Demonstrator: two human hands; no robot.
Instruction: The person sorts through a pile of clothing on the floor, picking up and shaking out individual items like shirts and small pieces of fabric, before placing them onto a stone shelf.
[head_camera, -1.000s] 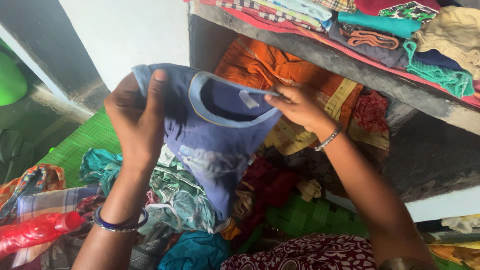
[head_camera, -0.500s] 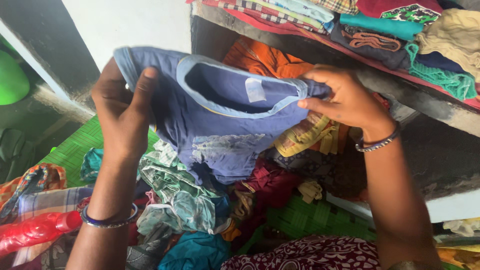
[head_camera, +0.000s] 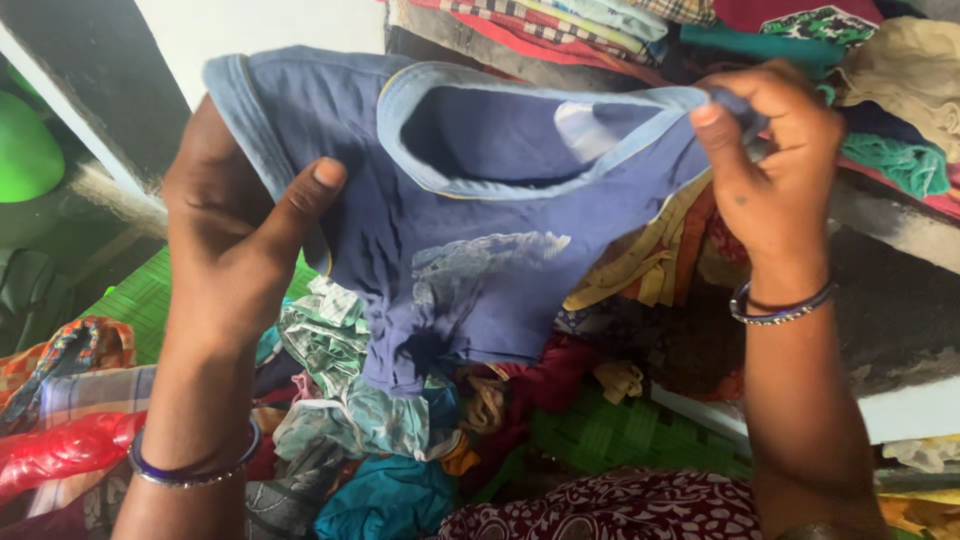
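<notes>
Blue shirt (head_camera: 470, 230) | left hand (head_camera: 235, 240), right hand (head_camera: 775, 160) pinching shoulders | thin pinch, could slip onto clothes pile (head_camera: 380, 420) below

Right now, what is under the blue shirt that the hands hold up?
Under the blue shirt lies a heap of crumpled clothes on a green mat. The shirt covers part of the heap.
</notes>
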